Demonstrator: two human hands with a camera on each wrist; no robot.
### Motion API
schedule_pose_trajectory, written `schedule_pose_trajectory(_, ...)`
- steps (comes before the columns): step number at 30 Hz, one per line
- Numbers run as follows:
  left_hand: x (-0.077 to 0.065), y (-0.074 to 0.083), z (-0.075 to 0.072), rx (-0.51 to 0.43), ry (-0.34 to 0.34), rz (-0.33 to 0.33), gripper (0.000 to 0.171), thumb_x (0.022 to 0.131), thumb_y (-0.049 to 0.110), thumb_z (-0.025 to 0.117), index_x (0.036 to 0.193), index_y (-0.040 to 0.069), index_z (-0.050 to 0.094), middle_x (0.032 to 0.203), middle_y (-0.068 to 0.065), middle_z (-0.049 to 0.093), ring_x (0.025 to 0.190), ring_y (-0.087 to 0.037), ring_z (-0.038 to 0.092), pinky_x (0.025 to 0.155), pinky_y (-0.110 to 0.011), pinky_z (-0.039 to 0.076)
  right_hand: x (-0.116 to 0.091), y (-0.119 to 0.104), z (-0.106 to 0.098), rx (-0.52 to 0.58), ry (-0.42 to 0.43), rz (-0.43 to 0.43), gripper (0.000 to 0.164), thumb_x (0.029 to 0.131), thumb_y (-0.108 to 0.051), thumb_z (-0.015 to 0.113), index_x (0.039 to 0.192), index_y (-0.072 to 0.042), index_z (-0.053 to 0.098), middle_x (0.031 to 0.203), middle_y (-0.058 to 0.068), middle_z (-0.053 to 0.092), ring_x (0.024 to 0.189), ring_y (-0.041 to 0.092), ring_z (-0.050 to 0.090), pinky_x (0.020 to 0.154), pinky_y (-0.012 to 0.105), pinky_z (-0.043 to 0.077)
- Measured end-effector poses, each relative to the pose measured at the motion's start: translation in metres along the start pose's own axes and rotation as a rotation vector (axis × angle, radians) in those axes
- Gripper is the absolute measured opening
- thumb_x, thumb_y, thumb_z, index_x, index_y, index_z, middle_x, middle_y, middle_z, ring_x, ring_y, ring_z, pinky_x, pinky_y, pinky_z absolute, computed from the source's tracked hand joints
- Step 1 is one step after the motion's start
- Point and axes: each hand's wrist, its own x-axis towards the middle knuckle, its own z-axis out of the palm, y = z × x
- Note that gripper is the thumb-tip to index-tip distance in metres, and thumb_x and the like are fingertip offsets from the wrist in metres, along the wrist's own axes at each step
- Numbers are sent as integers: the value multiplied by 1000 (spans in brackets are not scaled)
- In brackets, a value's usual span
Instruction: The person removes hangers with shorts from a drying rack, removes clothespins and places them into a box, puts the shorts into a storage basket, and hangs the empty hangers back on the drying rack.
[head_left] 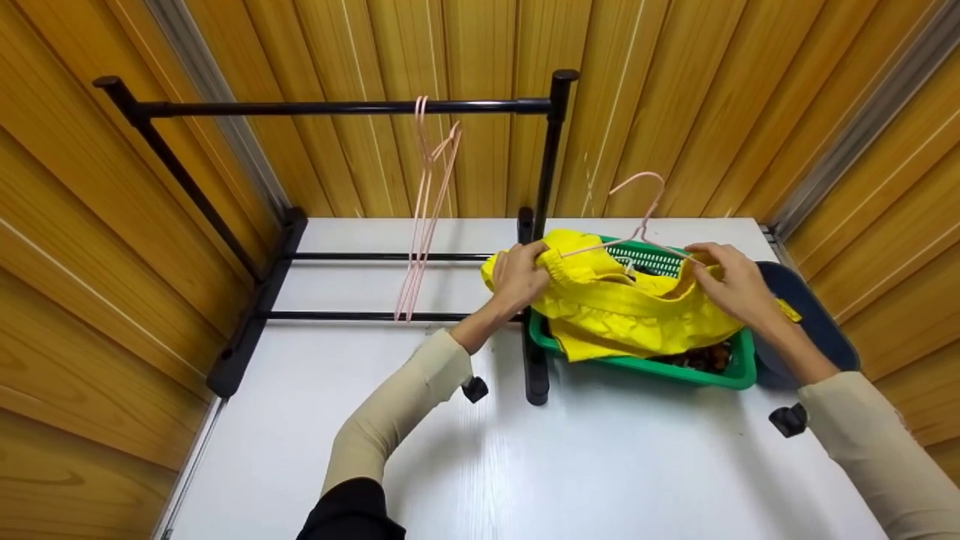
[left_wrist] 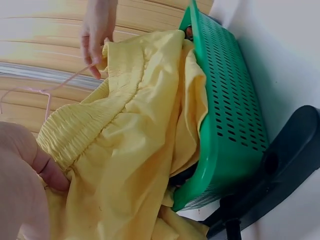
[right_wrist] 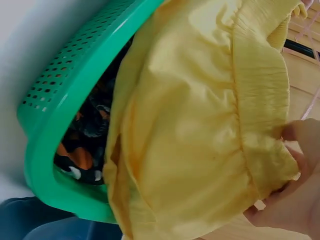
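A yellow garment with a gathered elastic waistband [head_left: 630,315] is held up over a green basket [head_left: 660,367], its lower part draping across the front rim. My left hand [head_left: 521,277] grips the left end of the waistband, thumb in front of the cloth in the left wrist view. At the other end, my right hand [head_left: 739,289] pinches the waistband beside the tip of a pink wire hanger [head_left: 643,227]. The hanger's hook points upward, and its arms spread down towards both ends of the waistband. Dark patterned cloth [right_wrist: 82,155] lies inside the basket, partly covered by the yellow fabric.
Left of the basket stands a black garment rack [head_left: 337,109], with several pink hangers [head_left: 430,157] hooked over its top bar. One rack foot [head_left: 536,375] reaches forward beside the basket. A dark blue basin [head_left: 814,319] sits at the right. Wood-panelled walls enclose the white table [head_left: 600,465].
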Motion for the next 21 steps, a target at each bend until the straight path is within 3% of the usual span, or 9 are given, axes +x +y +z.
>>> schedule_pose_trajectory(3,2,1,-5,-51,19,-26,34,85,2,55,109,14,76,106,-4,75,97,-23,62,91,-36,39,-1,7,-5,47,35,91,39,105,-15,44,137,1,57,133,29,61,123,40,55,88,13,35)
schedule_pose_trajectory(5,3,1,-7,-96,26,-39,32,83,1,55,105,13,76,103,-4,75,95,-23,61,90,-36,37,-3,13,-9,65,48,183,42,105,-19,41,139,0,54,136,29,59,122,38,54,84,10,33)
schedule_pose_trajectory(8,4,0,-8,-144,42,-46,30,81,0,55,99,12,76,100,-4,76,92,-23,61,89,-36,36,-6,20,-14,59,30,305,47,106,-27,38,140,-1,54,137,29,59,115,35,54,80,15,37)
schedule_pose_trajectory(11,5,-1,-8,-148,60,-48,28,81,0,56,96,11,77,97,-3,77,91,-23,64,90,-37,37,-8,25,-17,24,-34,413,57,106,-39,29,141,-1,52,138,29,55,109,35,52,79,29,39)
schedule_pose_trajectory(14,6,-2,-7,-137,72,-60,29,81,0,56,96,12,77,97,-2,78,91,-23,65,91,-38,38,-9,29,-18,34,-92,516,69,105,-48,21,147,1,44,144,33,48,115,42,51,78,35,43)
schedule_pose_trajectory(17,5,-3,-6,-137,62,-68,30,82,1,56,99,13,77,99,-3,77,92,-23,64,92,-38,38,-8,31,-14,187,-84,590,73,105,-47,17,153,6,34,150,36,38,123,46,50,79,32,58)
schedule_pose_trajectory(21,5,-6,-2,-138,47,-68,30,82,2,56,101,14,76,100,-4,74,93,-22,61,91,-38,36,-5,33,-8,413,23,632,68,105,-36,17,155,9,27,142,32,41,97,20,69,78,27,61)
